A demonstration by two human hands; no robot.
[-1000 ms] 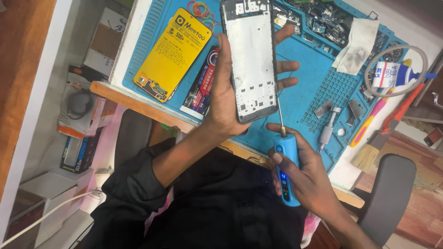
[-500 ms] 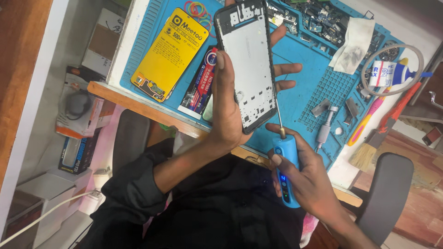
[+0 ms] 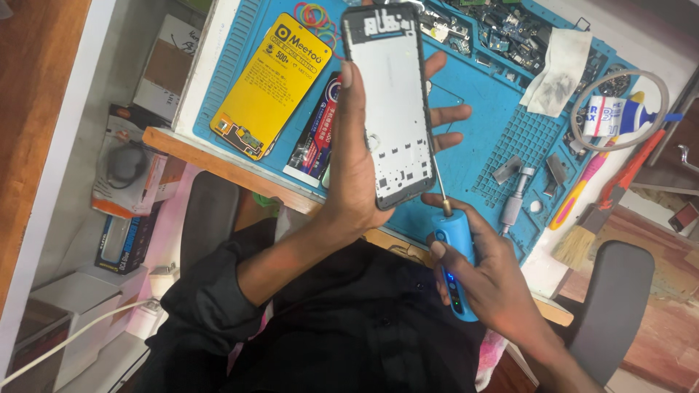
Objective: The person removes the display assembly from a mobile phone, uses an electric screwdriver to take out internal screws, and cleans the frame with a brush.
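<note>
My left hand (image 3: 357,182) grips the phone frame (image 3: 387,102) upright; my right hand (image 3: 488,280) holds the blue electric screwdriver (image 3: 455,255), bit at its right edge.

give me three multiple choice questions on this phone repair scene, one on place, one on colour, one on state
1. Where does the yellow card lie?
A. on the blue mat, left of the phone frame
B. on the floor
C. in the right hand

2. What colour is the electric screwdriver?
A. red
B. blue
C. black

3. How is the phone frame held?
A. flat on the mat
B. lifted above the mat in the left hand
C. between both hands

Answers:
1 A, the card rests on the mat near its left edge.
2 B, its body in the right hand is light blue.
3 B, only the left hand's fingers wrap the frame, and it is raised.
</note>
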